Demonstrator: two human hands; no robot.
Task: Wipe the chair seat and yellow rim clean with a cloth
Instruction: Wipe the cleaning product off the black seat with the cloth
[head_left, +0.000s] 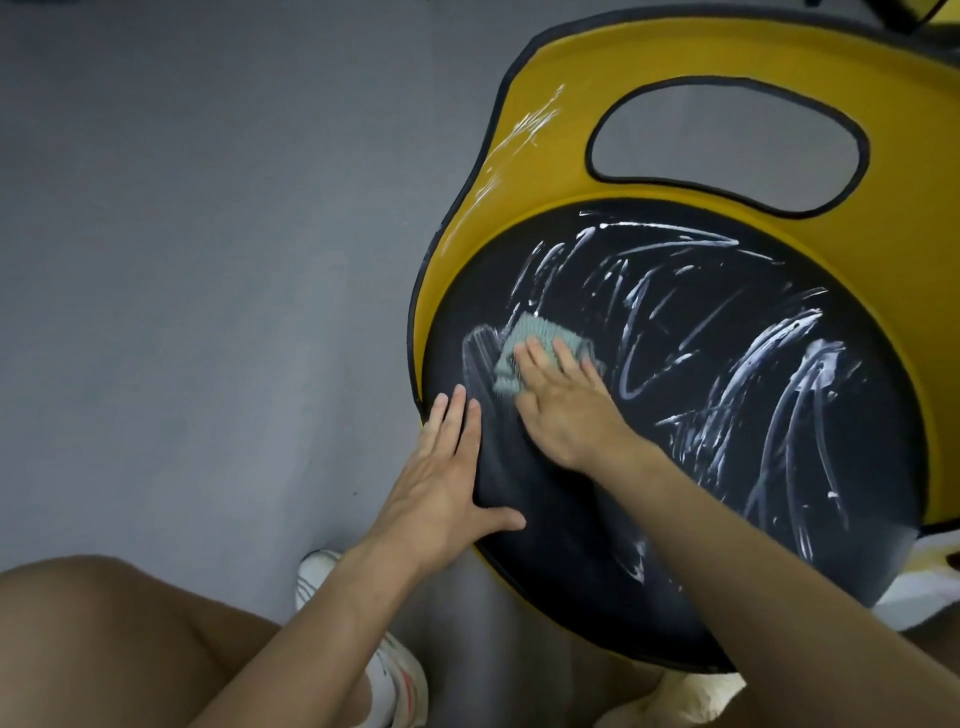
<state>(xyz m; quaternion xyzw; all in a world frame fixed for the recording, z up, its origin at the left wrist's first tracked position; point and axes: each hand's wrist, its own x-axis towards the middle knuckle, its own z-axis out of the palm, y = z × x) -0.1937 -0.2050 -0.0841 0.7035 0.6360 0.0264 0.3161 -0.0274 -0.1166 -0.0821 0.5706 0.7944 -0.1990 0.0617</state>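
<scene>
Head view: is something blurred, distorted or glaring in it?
In the head view, the cloth under the right hand shows slight motion blur; the wide lens stretches the picture's edges; light is dim, without glare on the seat.

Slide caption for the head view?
Right hand presses green cloth on smeared black seat; left hand rests on its edge.

Left grip (447, 470) lies flat at the seat's (566, 551) left edge, fingers straight, thumb spread. Right grip (563, 402), just beside it, presses straight fingers on the cloth (535, 332). Both forearms are bare.
</scene>
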